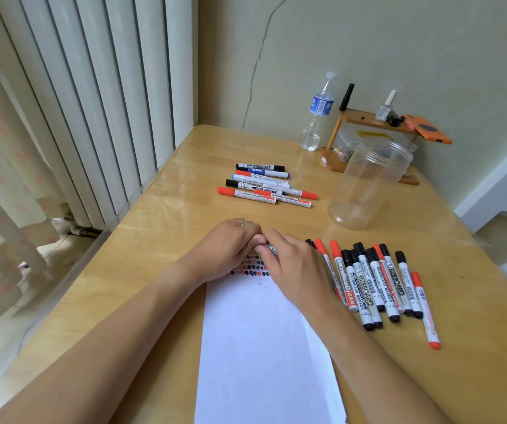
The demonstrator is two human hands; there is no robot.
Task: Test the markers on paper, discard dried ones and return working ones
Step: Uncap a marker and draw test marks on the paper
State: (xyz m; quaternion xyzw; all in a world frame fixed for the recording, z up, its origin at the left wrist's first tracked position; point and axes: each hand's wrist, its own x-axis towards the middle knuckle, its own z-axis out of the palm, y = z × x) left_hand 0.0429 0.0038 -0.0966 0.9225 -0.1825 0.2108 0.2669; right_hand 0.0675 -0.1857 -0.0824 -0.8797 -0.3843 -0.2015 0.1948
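Both hands meet over the top of the white paper sheet: the left hand and the right hand curl their fingers around one whiteboard marker, of which only a small printed part shows between them. I cannot tell if the cap is on or off. Under the hands the paper carries red and black test marks.

My judgement is that one marker is being opened or closed around its test. The next move needs a clear stroke on free paper below the marks, then a choice of pile.

On the wooden table, a row of red and black markers lies just beside the right hand, touching the paper edge. A smaller group of markers lies farther back. An empty clear plastic jar stands to the right of it, near a water bottle and a small wooden shelf. The right forearm lies close to the near row and could roll those markers.
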